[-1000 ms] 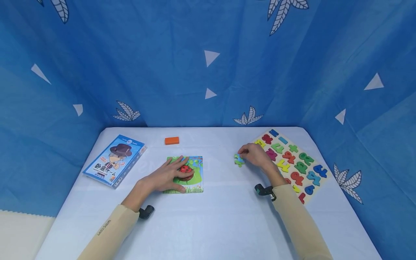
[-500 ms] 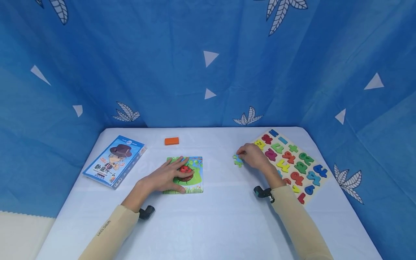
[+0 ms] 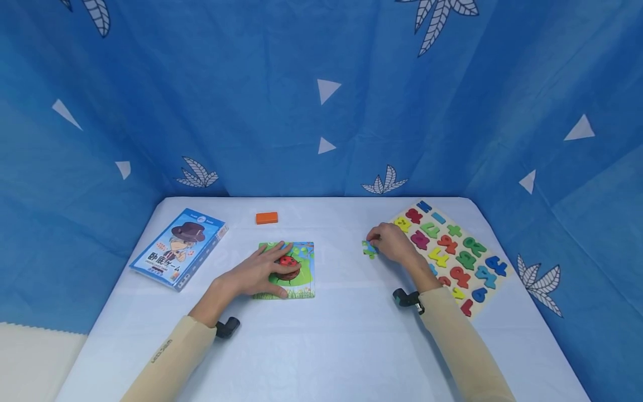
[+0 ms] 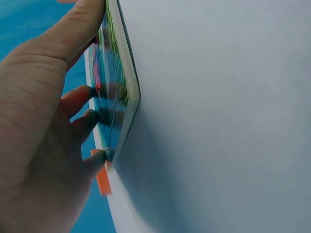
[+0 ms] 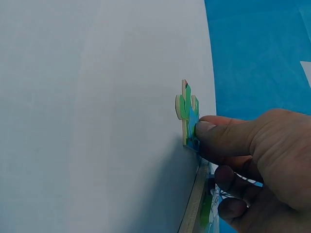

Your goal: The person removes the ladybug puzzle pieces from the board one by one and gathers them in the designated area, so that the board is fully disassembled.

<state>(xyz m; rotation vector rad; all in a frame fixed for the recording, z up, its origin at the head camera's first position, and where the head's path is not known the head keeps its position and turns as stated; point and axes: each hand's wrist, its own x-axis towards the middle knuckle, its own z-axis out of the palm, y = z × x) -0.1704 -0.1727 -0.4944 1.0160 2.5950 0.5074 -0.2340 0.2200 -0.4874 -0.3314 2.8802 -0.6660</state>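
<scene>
In the head view my left hand (image 3: 251,276) lies spread over a square ladybug jigsaw puzzle (image 3: 305,288), which has a green and blue picture. In the left wrist view its fingertips rest on the picture surface, and the hand hides the puzzle's left part. Off to the right, thumb and finger of my right hand (image 3: 394,243) pinch a small green and blue jigsaw piece (image 3: 368,250). The right wrist view shows that piece (image 5: 186,116) held by one edge, its knobs pointing away from the thumb. The remaining right fingers are curled in.
A wooden number board (image 3: 433,243) with several coloured numerals lies right beside the right hand, partly under the forearm. An orange block (image 3: 267,218) is behind the puzzle. A blue game box (image 3: 176,248) lies at the left. Blue curtain (image 3: 281,111) surrounds the white table.
The right hand with the jigsaw piece has shifted only a hair to the left. My left hand stays in place on the puzzle.
</scene>
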